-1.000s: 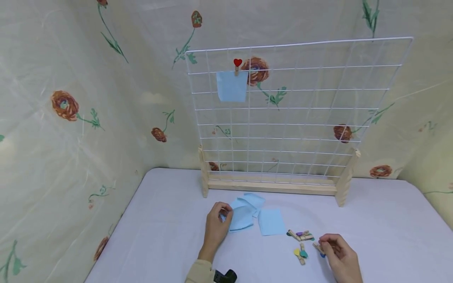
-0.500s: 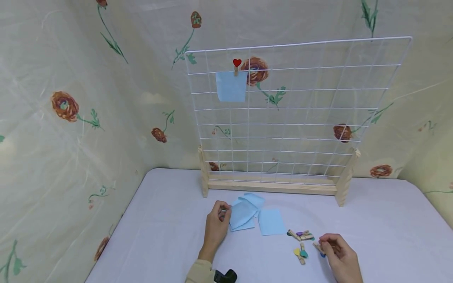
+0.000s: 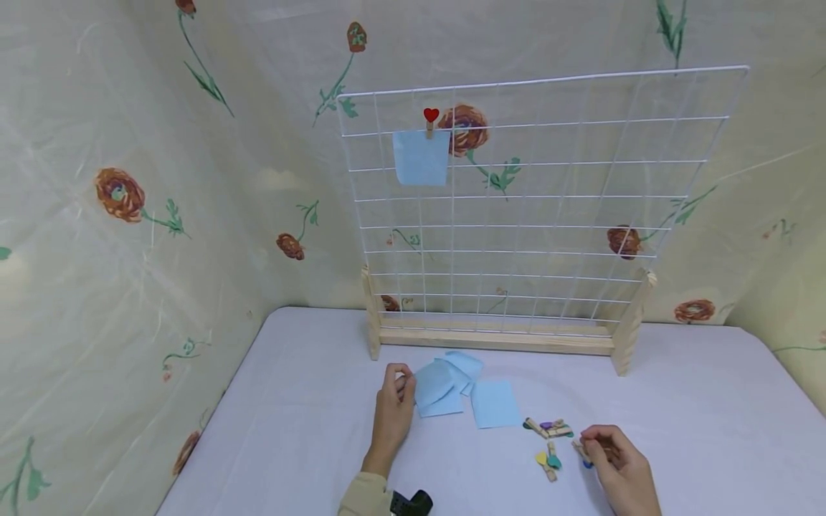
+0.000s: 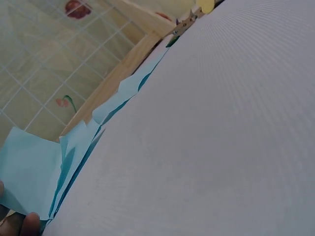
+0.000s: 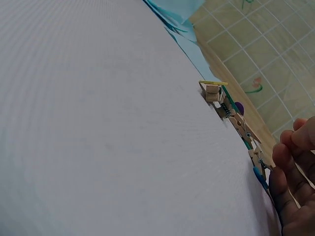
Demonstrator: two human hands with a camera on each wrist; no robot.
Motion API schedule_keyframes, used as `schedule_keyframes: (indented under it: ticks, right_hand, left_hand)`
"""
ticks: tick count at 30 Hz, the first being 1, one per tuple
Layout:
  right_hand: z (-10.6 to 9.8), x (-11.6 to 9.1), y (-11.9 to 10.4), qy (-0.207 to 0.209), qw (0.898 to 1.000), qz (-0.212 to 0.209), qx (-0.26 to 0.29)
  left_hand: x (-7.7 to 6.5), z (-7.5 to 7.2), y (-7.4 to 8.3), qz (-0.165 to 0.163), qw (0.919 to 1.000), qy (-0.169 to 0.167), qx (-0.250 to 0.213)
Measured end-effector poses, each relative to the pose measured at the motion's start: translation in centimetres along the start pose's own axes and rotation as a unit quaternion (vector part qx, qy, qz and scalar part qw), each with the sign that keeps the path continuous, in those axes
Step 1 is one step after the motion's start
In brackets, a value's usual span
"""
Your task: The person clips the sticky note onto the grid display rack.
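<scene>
1. The floral-printed pale plastic sheeting [image 3: 213, 158] encloses the table [image 3: 297, 408], which is covered in smooth whitish-lavender.
2. A white wire grid panel [image 3: 563, 197] stands upright on the table's far side in a pale wooden stand [image 3: 497, 342]. One blue square paper sheet hangs upper left on it, the hanging sheet [image 3: 421, 159], fixed by a wooden clip with a red heart [image 3: 430, 115].
3. The left hand [image 3: 392, 412] is at the pile's near-left edge; its thumb and finger appear to pinch the edge of one light-blue sheet [image 4: 32, 164], which stands raised from the table.
4. The right hand [image 3: 616, 466] has its fingers curled beside the clips; whether it grips anything I cannot tell.
5. The other light-blue paper sheets [image 3: 467, 365] overlap in front of the stand, with one flat square [image 3: 495, 405] to the right of them.
6. Small wooden clips with coloured ends [image 3: 556, 431] lie right of the paper; the blue-tipped wooden clip [image 5: 257, 158] is at the right fingertips.
7. My judgement: picking up a second sheet and choosing a clip is the step in hand. The next move calls for freeing one single sheet from its neighbours and securing one clip.
</scene>
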State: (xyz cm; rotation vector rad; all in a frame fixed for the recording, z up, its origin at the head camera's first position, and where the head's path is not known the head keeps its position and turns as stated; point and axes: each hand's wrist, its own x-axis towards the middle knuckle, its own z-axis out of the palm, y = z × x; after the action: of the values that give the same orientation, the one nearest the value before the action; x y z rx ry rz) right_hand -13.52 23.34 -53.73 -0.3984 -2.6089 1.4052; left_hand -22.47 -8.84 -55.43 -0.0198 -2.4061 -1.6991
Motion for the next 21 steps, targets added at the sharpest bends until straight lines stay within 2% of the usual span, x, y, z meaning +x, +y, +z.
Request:
schedule_keyframes:
  ticks: [13,21]
  right_hand:
    - [0.1,0.08,0.16,0.01,1.0,-0.006,0.004]
    - [-0.1,0.02,0.25,0.013,1.0,-0.015,-0.014]
  left_hand:
    - [0.15,-0.07,0.31,-0.042,0.9954,0.031,-0.08]
    - [0.12,0.09,0.65,-0.04,0.991,0.073,-0.105]
